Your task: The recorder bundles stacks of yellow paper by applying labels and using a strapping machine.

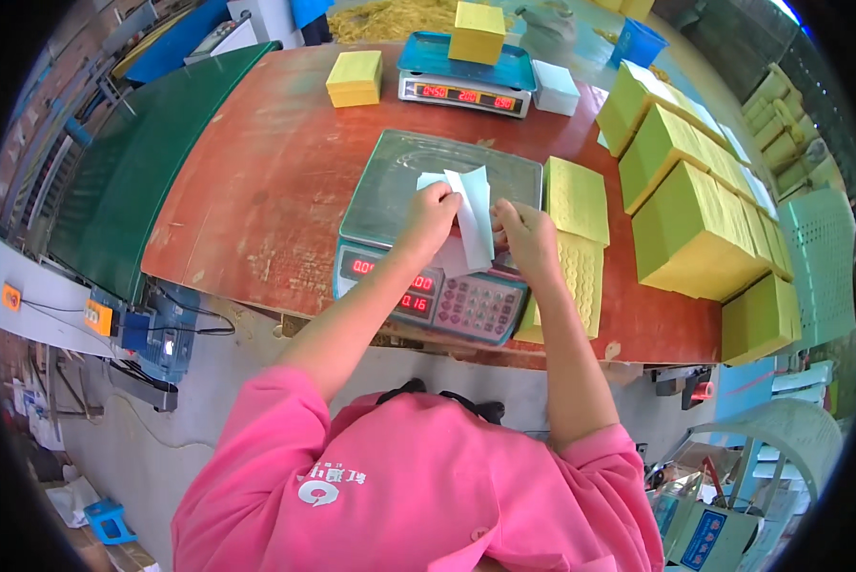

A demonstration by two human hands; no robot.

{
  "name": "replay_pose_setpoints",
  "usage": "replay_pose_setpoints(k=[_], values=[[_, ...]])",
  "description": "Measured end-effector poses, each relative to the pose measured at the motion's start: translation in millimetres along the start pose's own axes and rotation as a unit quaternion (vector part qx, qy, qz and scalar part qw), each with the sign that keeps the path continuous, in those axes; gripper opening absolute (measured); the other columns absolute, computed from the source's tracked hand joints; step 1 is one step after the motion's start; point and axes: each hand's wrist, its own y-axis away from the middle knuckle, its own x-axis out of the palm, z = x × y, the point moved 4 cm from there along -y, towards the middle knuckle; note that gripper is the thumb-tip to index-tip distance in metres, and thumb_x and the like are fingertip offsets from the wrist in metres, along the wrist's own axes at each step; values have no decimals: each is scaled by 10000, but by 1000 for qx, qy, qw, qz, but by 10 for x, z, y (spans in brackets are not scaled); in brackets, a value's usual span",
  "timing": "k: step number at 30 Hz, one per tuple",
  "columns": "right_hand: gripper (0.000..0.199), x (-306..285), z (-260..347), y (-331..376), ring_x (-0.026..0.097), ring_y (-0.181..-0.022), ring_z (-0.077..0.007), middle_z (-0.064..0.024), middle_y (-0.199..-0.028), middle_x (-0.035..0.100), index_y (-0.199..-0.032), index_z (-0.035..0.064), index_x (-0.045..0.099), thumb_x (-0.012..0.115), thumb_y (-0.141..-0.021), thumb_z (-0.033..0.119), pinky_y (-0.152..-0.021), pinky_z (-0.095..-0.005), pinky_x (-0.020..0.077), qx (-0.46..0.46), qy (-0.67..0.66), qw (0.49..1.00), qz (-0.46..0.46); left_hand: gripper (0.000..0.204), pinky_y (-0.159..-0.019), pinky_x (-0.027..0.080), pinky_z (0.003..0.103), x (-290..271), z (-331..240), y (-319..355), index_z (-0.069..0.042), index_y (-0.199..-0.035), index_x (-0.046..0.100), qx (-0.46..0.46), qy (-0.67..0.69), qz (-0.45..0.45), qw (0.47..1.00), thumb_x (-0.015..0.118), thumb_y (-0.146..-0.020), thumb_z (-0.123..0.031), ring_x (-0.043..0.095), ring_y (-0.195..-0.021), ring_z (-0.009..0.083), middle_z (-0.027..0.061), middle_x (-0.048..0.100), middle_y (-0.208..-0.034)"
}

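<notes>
Several pale blue and white paper sheets (471,219) are held bent and fanned over the near digital scale (390,191). My left hand (432,224) is closed on their left side, with the thumb on top. At their right edge, my right hand (528,240) is closed with its fingers curled, and its fingertips partly hide the grip. Under the sheets, the scale's metal pan is partly covered, and its red display and keypad face me. Right of the scale lie stacks of yellow paper (578,200), the nearer one with rows of round marks, close to my right forearm.
A second scale (461,71) with a blue tray carries a yellow paper block (477,33). Another yellow block (355,79) and a white stack (555,89) flank it. Tall yellow stacks (690,229) line the right table edge. A green conveyor belt (152,181) runs along the left.
</notes>
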Motion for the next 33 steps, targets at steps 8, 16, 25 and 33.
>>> replay_pose_setpoints(k=[8,16,25,33], values=[[228,186,84,-72,631,-671,-191,-122,-709,655,-833,-31,648,725,-778,176,-644,-320,495,-44,9,999,-13,171,-590,443,277,-56,-35,35,-28,-802,547,-18,-36,-12,999,542,-933,-138,511,-669,79,1,545,-733],[215,147,65,-60,624,-716,-386,-223,-752,639,-785,-10,624,680,-818,195,-665,-429,478,-67,157,984,-57,169,-609,434,258,-317,-358,396,-13,-802,549,65,90,-74,991,536,-914,-139,488,-675,63,-11,531,-739],[114,131,238,-113,633,-742,-312,-128,-797,642,-758,61,647,641,-828,150,-640,-417,496,-274,354,886,-123,90,-709,474,239,-1230,-1022,943,-47,-860,579,85,127,-109,982,523,-926,-74,557,-781,44,-18,593,-850],[92,-492,44,-74,601,-708,-201,-140,-736,624,-890,30,682,619,-823,25,-664,-332,483,-139,-4,974,-177,215,-800,488,304,-1153,-1206,1232,16,-1079,605,66,36,-133,988,528,-901,-76,596,-901,137,72,623,-1033]])
